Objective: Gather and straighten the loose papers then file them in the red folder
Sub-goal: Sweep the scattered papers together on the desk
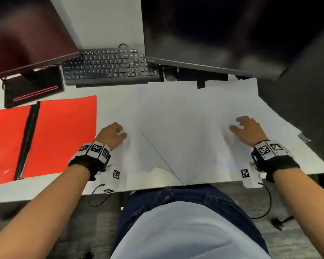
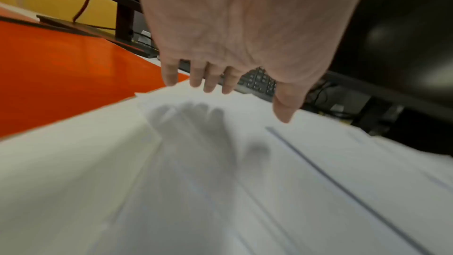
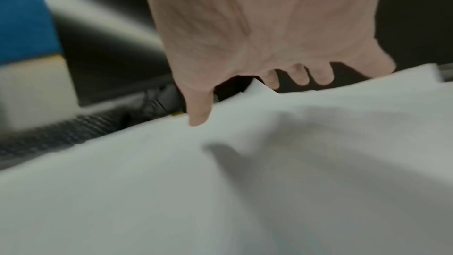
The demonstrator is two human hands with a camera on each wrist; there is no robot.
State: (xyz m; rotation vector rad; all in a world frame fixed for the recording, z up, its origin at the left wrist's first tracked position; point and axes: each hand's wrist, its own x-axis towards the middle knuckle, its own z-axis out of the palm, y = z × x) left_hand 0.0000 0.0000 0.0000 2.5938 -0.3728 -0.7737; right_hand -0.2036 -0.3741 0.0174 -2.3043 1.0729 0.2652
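Here, both hands, left (image 1: 111,134) and right (image 1: 248,130), loose-fingered over blank loose papers (image 1: 176,128) beside the red folder (image 1: 64,131).

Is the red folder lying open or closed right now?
Open. The red folder lies flat on the desk with both covers spread either side of its dark spine, left of the loose papers.

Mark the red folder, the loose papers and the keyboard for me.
red folder (image 1: 64,135): head view, on its open right-hand leaf.
loose papers (image 1: 168,116): head view, middle of the spread white sheets.
keyboard (image 1: 108,67): head view, on the central key rows.
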